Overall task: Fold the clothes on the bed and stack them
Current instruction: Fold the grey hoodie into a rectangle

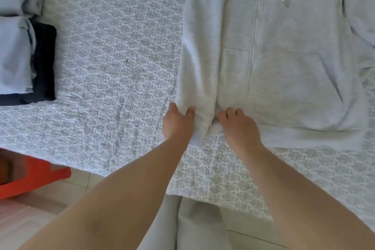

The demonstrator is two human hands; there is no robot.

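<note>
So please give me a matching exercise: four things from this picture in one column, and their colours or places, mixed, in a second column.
Things:
1. hoodie
2. basket
3. folded stack
4. left hand

Places or colours:
A. orange, on the floor beside the bed
B. on the far left of the bed
C. gripping the sleeve end
D. light grey, spread flat, blue letters

Pairs: 1-D, 2-A, 3-B, 4-C

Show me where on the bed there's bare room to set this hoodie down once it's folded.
The widest bare patch of bedspread lies between the folded stack at the left edge and the hoodie. A narrower strip runs along the near edge, below the hoodie's hem. The right side is covered by the hoodie, where the left hand and right hand grip it.
</note>
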